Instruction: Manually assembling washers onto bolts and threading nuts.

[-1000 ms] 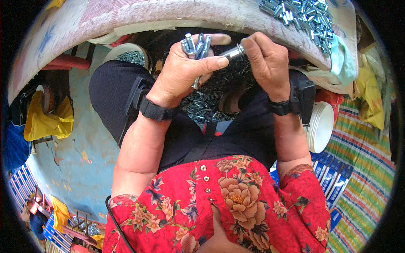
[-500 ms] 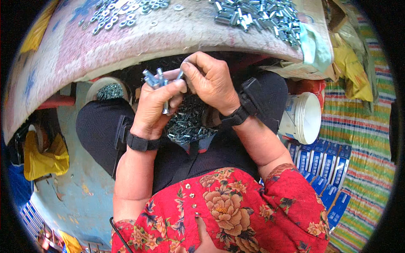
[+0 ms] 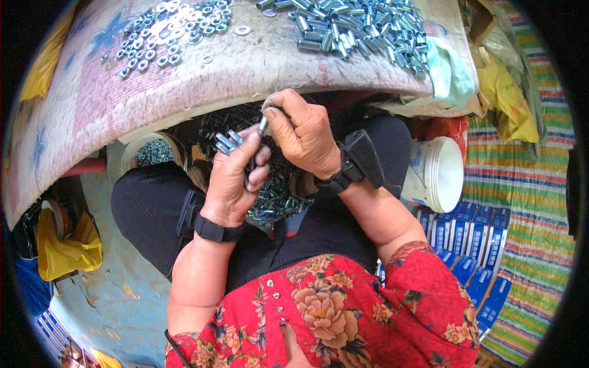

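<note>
My left hand (image 3: 236, 175) is closed around several shiny metal bolts (image 3: 226, 143), whose ends stick out past the thumb and forefinger. Just to its right, my right hand (image 3: 302, 132) pinches the upper end of a small metal bolt (image 3: 262, 125) between thumb and forefinger. The lower end of that bolt meets the left thumb and fingertips; its exact shape is partly hidden. Below both hands, between my knees, lies a heap of small dark and silvery metal parts (image 3: 277, 202).
On the cloth-covered table (image 3: 184, 80) ahead lie metal nuts (image 3: 175, 59) and a pile of metal sleeves (image 3: 362, 30). A tub of small parts (image 3: 154, 153) stands by my left knee. A white bucket (image 3: 443, 175) and blue boxes (image 3: 469, 236) are at the right.
My left hand has shifted slightly right and down, and the bolts in it have turned. My right hand stays near it, still pinching, a little lower. The view has tilted slightly.
</note>
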{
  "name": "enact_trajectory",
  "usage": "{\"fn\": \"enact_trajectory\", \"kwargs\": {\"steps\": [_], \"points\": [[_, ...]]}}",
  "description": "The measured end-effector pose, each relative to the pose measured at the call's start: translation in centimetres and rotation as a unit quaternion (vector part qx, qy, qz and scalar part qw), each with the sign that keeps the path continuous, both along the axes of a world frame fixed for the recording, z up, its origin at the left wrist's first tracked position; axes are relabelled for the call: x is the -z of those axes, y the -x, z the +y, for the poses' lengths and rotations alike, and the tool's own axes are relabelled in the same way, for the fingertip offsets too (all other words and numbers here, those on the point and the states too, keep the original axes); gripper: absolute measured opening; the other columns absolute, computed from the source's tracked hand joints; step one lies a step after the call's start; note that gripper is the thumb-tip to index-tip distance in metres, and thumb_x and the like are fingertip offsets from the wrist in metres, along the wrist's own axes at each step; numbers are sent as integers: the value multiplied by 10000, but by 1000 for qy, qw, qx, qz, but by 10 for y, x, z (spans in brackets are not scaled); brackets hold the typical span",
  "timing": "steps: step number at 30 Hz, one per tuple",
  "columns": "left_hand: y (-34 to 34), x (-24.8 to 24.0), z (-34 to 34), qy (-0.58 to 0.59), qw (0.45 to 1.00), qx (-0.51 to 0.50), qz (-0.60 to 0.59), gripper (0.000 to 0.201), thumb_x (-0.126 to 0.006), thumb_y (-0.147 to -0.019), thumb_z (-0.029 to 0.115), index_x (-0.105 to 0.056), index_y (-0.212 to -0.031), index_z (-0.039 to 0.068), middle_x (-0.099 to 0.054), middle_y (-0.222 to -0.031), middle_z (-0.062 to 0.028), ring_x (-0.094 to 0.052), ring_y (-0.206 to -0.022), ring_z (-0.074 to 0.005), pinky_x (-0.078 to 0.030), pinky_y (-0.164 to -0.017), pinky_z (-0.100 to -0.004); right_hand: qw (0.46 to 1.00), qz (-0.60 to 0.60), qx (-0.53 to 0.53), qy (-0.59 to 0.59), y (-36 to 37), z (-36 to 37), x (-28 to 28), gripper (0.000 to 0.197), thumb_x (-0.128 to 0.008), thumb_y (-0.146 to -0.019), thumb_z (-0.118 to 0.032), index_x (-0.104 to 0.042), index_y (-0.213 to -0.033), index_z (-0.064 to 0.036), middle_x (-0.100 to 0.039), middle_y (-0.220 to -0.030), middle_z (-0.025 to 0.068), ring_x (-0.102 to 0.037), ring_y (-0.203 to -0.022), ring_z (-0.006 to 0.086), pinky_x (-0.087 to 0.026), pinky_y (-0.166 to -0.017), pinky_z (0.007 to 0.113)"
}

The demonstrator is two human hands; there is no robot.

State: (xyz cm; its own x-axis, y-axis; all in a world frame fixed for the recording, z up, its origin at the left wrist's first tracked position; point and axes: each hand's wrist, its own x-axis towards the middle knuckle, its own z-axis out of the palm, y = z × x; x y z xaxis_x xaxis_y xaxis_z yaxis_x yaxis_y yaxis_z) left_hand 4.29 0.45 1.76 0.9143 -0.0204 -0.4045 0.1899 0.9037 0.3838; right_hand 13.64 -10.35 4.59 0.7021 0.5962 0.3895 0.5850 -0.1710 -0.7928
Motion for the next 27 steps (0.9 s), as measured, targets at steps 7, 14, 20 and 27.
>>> {"fn": "enact_trajectory", "kwargs": {"steps": [7, 14, 20, 27], "points": [[1, 3, 7, -47, 998, -39, -24, 197, -559, -848, 172, -544, -924, -9, -453, -620, -10, -367, -419, -55, -251, -348, -166, 940, -199, 254, 111, -88, -21, -30, 310, -631, -763, -309, -610, -828, -7, -603, -610, 170, -620, -575, 305, -484, -514, 361], [4, 1, 5, -114, 993, -30, -13, 192, -552, -852, 207, -533, -911, 25, -512, -659, -14, -385, -423, -46, -265, -341, -152, 867, -249, 271, 337, -111, -18, -23, 309, -584, -754, -317, -574, -797, -11, -609, -708, 226, -615, -668, 368, -500, -602, 420], [4, -2, 9, -133, 989, -53, -19, 183, -573, -840, 200, -559, -910, 31, -553, -682, -20, -405, -438, -48, -276, -358, -159, 942, -211, 213, 153, -107, -31, -42, 222, -612, -756, -212, -554, -769, 2, -607, -641, 162, -626, -588, 251, -495, -535, 327], [7, -5, 18, -156, 985, -69, -41, 169, -597, -823, 158, -590, -909, 13, -546, -658, -10, -414, -467, -45, -297, -398, -158, 976, 185, -110, 25, -38, -17, -54, 167, -594, -800, -52, -632, -959, -19, -575, -682, 0, -504, -573, 43, -405, -500, 170]]}}
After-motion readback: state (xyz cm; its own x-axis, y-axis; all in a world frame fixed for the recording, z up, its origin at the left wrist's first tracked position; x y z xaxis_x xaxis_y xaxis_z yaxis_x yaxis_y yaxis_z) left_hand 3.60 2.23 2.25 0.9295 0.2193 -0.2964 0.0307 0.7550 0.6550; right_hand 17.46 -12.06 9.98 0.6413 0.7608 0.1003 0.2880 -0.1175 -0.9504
